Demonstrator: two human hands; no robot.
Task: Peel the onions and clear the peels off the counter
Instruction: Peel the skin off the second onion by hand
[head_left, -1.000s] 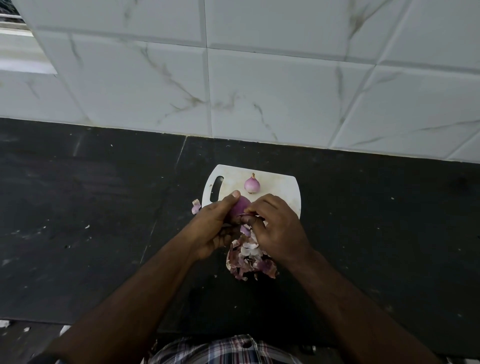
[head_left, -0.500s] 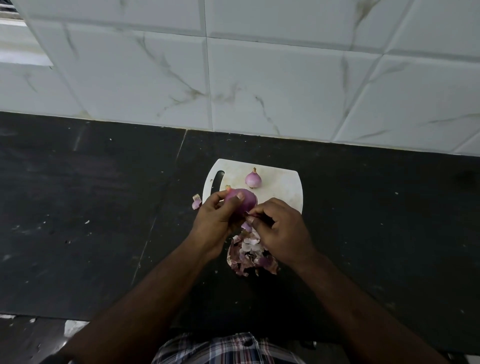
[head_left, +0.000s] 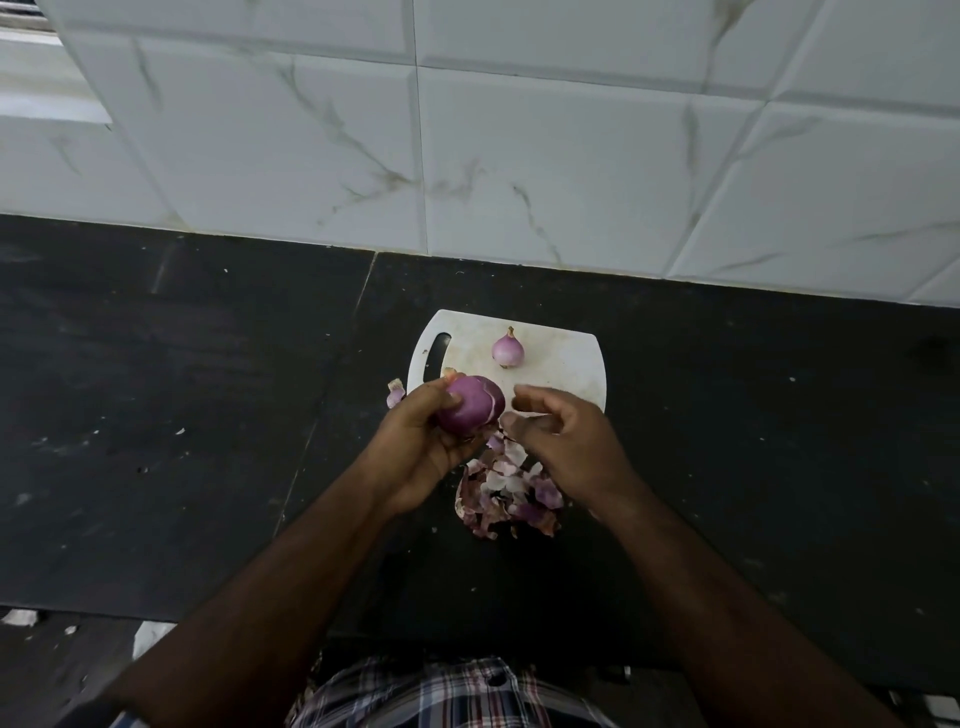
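Clearly peeled, the larger onion (head_left: 470, 404) is smooth, glossy and purple, with a pale seam running down its side; it sits raised above the near left corner of the white cutting board (head_left: 561, 364), gripped in the left hand (head_left: 415, 447), whose thumb lies across its top while the curled fingers cradle it from below. A second, smaller onion (head_left: 508, 349) stands on the board farther back, pinkish white with a dry brown tip, apart from both hands. A heap of peels (head_left: 506, 493), papery purple, white and brown, lies on the dark counter (head_left: 156, 415) just in front of the board, beneath and between the hands. One stray peel scrap (head_left: 395, 393) lies on the counter beside the board's left edge. The right hand (head_left: 561, 441) hovers just beside the held onion, over the pile, its fingers loosely curled and blurred; it grasps nothing that I can make out. Both forearms reach in from the bottom edge.
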